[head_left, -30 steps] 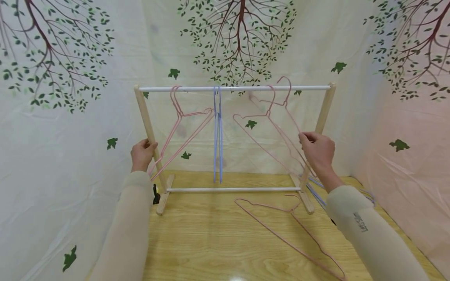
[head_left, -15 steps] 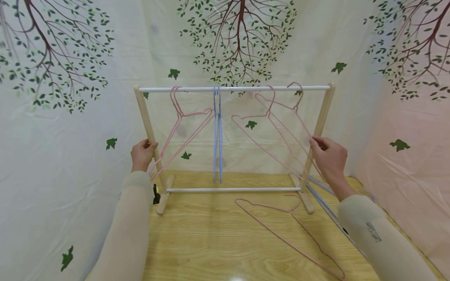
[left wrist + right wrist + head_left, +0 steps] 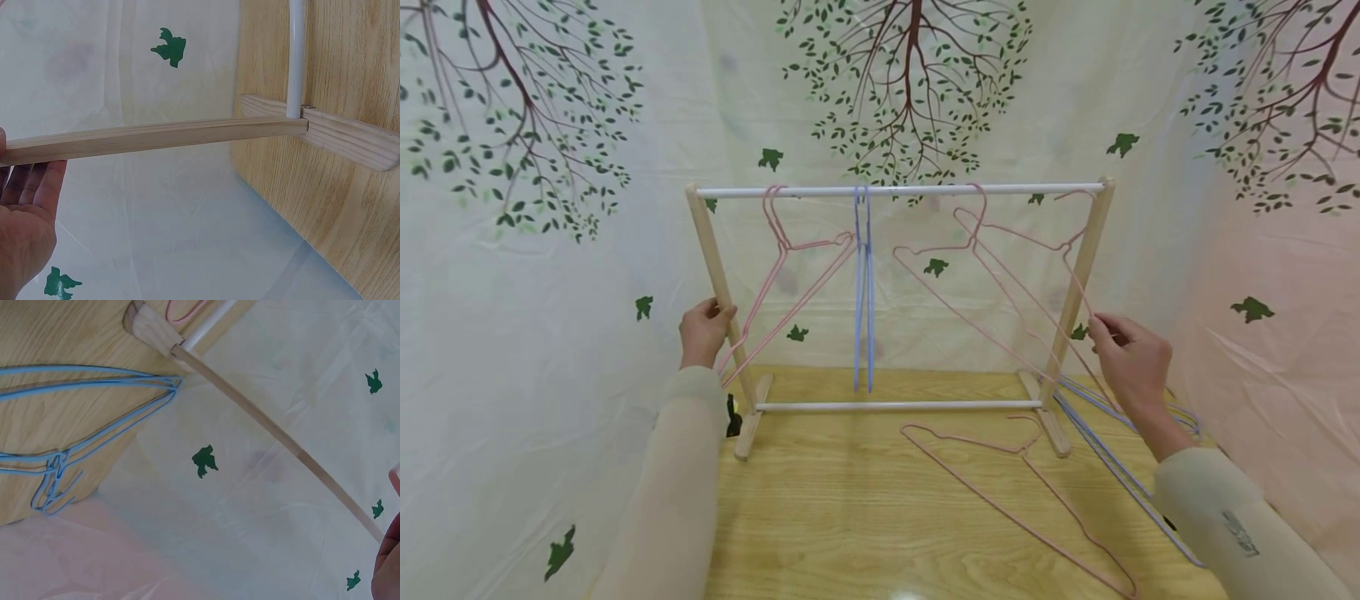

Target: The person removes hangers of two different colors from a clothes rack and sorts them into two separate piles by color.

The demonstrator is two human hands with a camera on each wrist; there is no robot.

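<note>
My left hand (image 3: 706, 333) grips the left wooden post (image 3: 175, 138) of a small clothes rack, fingers on one side and thumb on the other. My right hand (image 3: 1133, 358) pinches a pink wire hanger (image 3: 1066, 247) by its right shoulder. That hanger is tilted, and its hook appears just under the right end of the white top rail (image 3: 910, 191). Another pink hanger (image 3: 974, 243) hangs on the rail to its left. Two blue hangers (image 3: 870, 300) hang mid-rail, edge-on. Further left hang two pink hangers (image 3: 784, 246). The right wrist view barely catches my right hand (image 3: 389, 569).
A pink hanger (image 3: 1024, 451) lies on the wooden table (image 3: 820, 517) before the rack. Blue hangers (image 3: 87, 382) lie on the table right of the rack. A small black object (image 3: 732, 417) sits by the left foot. Tree-printed cloth surrounds the table.
My right hand has moved right and down with the pink hanger. Its hook has gone from above the rail to just below it, near the right post. My left hand stays put.
</note>
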